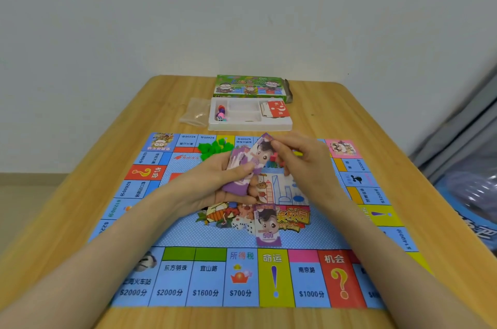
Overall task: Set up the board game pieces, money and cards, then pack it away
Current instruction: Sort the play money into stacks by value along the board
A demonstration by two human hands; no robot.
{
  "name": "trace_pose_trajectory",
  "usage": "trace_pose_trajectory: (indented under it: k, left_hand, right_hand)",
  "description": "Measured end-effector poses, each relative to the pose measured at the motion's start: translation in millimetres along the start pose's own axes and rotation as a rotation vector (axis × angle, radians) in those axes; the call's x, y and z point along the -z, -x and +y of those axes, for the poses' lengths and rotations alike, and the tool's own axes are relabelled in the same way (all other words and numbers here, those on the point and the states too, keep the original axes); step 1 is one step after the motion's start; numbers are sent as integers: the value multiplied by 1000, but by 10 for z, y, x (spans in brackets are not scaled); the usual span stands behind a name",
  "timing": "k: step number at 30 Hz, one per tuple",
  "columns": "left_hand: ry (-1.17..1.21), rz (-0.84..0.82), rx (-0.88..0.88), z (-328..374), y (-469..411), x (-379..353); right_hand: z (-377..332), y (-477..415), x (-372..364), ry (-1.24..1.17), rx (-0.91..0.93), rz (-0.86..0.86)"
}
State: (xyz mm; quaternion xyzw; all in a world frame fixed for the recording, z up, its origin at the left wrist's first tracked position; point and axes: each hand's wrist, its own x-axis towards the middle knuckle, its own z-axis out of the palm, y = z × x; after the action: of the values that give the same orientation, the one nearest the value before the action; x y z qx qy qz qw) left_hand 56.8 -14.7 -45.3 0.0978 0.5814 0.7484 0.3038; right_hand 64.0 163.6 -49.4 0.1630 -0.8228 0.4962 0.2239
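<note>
Board mat (188,237) lay flat on the table (349,119), with one purple 500 note (267,226) at its centre, just nearer than the hands. Left hand (220,186) gripped the note stack (242,167), thumb across it; right hand (301,159) pinched the top note's far end. Beyond were green houses (215,147) on the mat, then a white tray (250,127) holding tokens (221,113) and red cards (278,110), with the box (250,85) behind.

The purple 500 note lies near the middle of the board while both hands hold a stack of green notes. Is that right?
Not quite: the head view shows the stack of notes is purple, not green. The left hand and right hand do hold it, and the purple 500 note lies near the middle of the board.
</note>
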Motion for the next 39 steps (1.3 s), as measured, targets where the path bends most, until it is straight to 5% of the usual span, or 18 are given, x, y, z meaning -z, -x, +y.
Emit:
trace_pose_trajectory:
  k: [3, 5, 10, 18, 29, 36, 39]
  left_hand:
    - [39, -13, -6, -8, -6, 25]
    - [85, -5, 7, 2, -5, 43]
    - [98, 3, 27, 8, -9, 59]
    - [93, 2, 34, 0, -18, 81]
    - [187, -18, 65, 27, -6, 66]
    - [158, -1, 19, 0, -3, 19]
    - [32, 6, -21, -11, 6, -3]
  right_hand:
    - [-48, -72, 124, -285, -205, 19]
    - [-82, -110, 267, -449, -383, -187]
    - [-126, -86, 399, -182, -462, -846]
    - [-162, -45, 273, -34, -483, -982]
    - [-186, -26, 225, 43, -480, -948]
    - [-119, -79, 174, -258, -474, -362]
    - [-122, -43, 88, -249, -357, -322]
